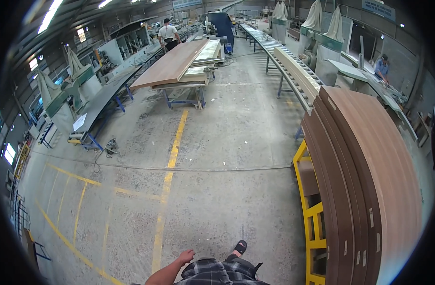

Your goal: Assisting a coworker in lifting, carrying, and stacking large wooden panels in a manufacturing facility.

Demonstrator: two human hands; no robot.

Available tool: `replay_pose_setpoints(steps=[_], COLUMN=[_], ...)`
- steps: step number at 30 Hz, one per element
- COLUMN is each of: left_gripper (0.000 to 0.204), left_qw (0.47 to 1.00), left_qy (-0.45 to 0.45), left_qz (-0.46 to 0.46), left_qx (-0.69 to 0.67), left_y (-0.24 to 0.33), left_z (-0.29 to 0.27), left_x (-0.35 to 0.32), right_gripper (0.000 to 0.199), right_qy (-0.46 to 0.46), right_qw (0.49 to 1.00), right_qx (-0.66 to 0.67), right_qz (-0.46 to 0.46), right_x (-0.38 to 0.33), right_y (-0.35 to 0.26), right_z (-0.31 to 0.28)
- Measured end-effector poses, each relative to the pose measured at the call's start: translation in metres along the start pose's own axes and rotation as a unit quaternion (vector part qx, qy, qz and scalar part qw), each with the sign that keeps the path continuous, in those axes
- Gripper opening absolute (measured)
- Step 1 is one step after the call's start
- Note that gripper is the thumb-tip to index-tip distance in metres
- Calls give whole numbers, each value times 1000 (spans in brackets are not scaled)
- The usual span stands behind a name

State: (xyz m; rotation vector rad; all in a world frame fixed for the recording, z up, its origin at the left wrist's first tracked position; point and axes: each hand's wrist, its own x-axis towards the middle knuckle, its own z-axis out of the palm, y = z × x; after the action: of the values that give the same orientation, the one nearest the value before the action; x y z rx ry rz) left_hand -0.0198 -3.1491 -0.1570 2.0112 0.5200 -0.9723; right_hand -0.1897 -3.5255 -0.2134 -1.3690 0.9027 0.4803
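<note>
Left hand [186,256] apart from white-labelled panels [355,190]

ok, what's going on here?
Nobody's visibly handling anything up close. The wearer's left hand hangs near the waist with nothing visible in it; the right hand is out of view. Brown panels stand to the right, by a yellow frame. Farther off, a person in blue leans over a bench.
</note>
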Motion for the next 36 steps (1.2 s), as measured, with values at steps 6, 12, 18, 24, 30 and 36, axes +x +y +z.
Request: replay_pose_setpoints(steps=[6,12,18,24,30,36], left_gripper=[35,45,44,32,29,22], left_qw=[958,974,997,981,913,817], left_qy=[-182,-94,-56,41,97,241], left_qz=[189,184,42,-61,-99,-120], left_qx=[114,90,34,-179,-382,-510], left_y=[26,11,36,24,-25,-99], left_z=[4,-2,-51,-142,-239,-275], left_x=[6,20,42,73,96,95], right_gripper=[44,45,43,34,23,25], right_qy=[-25,-49,-29,1,-256,-589], right_qw=[997,987,978,999,836,683], right_qx=[39,65,185,-9,-414,-430], right_qz=[54,137,95,50,-254,-32], right_x=[21,43,88,126,130,75], right_y=[-25,-36,-111,-210,-332,-411], right_z=[-1,5,21,90,300,502])
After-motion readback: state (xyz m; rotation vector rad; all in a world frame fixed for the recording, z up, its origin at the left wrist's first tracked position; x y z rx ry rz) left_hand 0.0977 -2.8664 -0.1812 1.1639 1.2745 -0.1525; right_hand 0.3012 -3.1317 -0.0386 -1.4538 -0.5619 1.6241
